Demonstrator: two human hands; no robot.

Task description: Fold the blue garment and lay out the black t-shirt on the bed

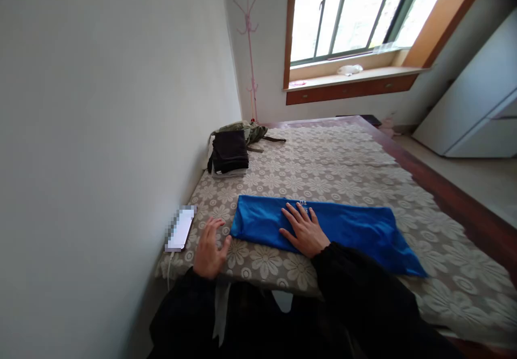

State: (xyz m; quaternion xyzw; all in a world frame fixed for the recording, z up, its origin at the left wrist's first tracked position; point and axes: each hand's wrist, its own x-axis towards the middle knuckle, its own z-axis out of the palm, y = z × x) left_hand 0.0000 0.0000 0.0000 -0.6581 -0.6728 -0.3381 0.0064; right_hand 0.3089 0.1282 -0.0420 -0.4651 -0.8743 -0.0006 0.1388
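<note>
A blue garment [347, 224], folded into a long strip, lies across the near part of a bed or table with a flower-patterned cover. Small white lettering shows near its upper edge. My right hand [305, 232] rests flat on the cloth with its fingers spread, pressing nothing between them. Just off the strip's left end is my left hand [210, 248], thumb apart from the fingers and holding nothing. Its thumb tip is close to the garment's corner; whether it touches cannot be made out.
A phone [183, 228] with a white cable lies by the left wall. Further back stand a stack of folded dark clothes [230, 151] and a camouflage-coloured item with straps [256, 131]. The patterned cover [323, 154] spreads toward a pink coat stand [250, 52] and a window.
</note>
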